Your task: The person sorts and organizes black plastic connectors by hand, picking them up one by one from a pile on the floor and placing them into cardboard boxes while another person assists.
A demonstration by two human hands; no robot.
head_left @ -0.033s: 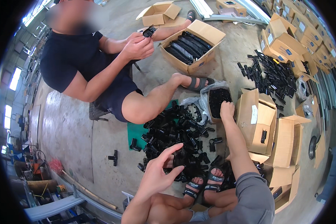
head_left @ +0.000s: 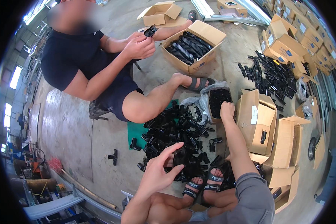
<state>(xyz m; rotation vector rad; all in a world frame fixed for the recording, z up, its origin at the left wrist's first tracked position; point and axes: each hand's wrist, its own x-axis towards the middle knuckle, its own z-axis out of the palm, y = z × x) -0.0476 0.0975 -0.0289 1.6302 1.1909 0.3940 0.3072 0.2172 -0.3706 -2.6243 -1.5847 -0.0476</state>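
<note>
My left hand (head_left: pixel 158 173) is raised over a pile of black plastic fittings (head_left: pixel 160 136) on the floor. Its thumb and index finger curve round a dark fitting (head_left: pixel 179 156), which blends into the pile behind. My right hand (head_left: pixel 227 111) reaches forward to a small carton (head_left: pixel 215 120) lined with clear plastic and filled with small black pieces (head_left: pixel 217 99). Its fingers are bent together at the carton's right edge; their tips, and anything in them, are hidden. Across from me, a seated co-worker (head_left: pixel 67 59) holds a black part (head_left: pixel 150 31) in both hands.
An open carton (head_left: pixel 192 68) beyond the pile holds rows of black parts. Open cartons (head_left: pixel 250 127) stand by my right arm. Loose black parts (head_left: pixel 270 72) lie farther right, near stacked boxes (head_left: pixel 306 28). A green mat (head_left: pixel 132 130) shows under the pile; a single fitting (head_left: pixel 114 157) lies to the left.
</note>
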